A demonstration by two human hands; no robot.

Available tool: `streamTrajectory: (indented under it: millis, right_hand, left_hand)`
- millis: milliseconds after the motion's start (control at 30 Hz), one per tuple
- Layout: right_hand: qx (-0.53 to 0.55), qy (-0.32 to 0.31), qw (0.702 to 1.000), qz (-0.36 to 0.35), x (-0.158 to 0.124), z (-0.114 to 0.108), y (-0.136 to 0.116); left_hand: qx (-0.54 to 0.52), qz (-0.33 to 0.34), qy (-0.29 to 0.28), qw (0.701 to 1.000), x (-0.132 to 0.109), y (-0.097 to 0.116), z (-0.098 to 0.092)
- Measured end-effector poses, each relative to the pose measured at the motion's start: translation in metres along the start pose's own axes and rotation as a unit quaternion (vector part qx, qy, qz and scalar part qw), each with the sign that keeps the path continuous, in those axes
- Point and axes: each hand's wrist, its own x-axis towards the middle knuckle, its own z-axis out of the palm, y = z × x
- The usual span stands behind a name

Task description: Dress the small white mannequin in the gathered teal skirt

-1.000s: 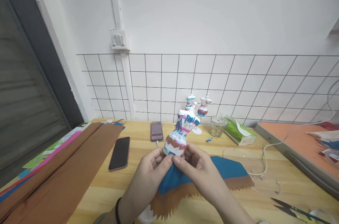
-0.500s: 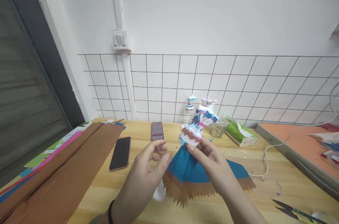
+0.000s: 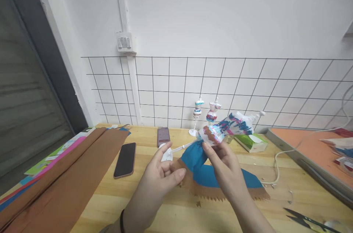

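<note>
Two pinches: left fingers on round white base, right fingers on paint-streaked torso.

Thin black band, wrist of left hand.

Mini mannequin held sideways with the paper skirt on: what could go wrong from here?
1. The right hand holds the mini mannequin tipped nearly flat while the left hand grips its base. The thin rod between them could bend or snap.
2. The blue paper skirt is bunched at the waist and trails onto the table, so it might crease or tear.
3. The two small mannequins just behind could get knocked over.
</note>
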Motion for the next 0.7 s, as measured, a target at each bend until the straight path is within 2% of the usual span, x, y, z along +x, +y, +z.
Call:
streamTrajectory:
  millis: [200, 300, 400, 633, 700]
  right_hand:
    - [0.031, -0.02, 0.999, 0.029, 0.001, -0.003, -0.001]
    - [0.051, -0.027, 0.997, 0.041, 0.0, -0.003, -0.003]
    - [0.068, -0.03, 0.996, 0.045, -0.003, -0.001, -0.005]
    - [0.063, -0.037, 0.997, 0.035, -0.005, 0.003, -0.008]
    - [0.062, -0.04, 0.997, 0.032, -0.005, 0.003, -0.008]
  left_hand:
    - [0.053, 0.058, 0.023, 0.997, 0.002, -0.003, -0.005]
    - [0.107, 0.069, 0.058, 0.99, 0.0, -0.002, -0.005]
    - [0.169, 0.07, 0.077, 0.98, -0.002, -0.001, -0.006]
    - [0.271, 0.055, 0.07, 0.959, -0.005, 0.002, -0.014]
    - [0.304, 0.069, 0.078, 0.947, -0.006, 0.005, -0.018]
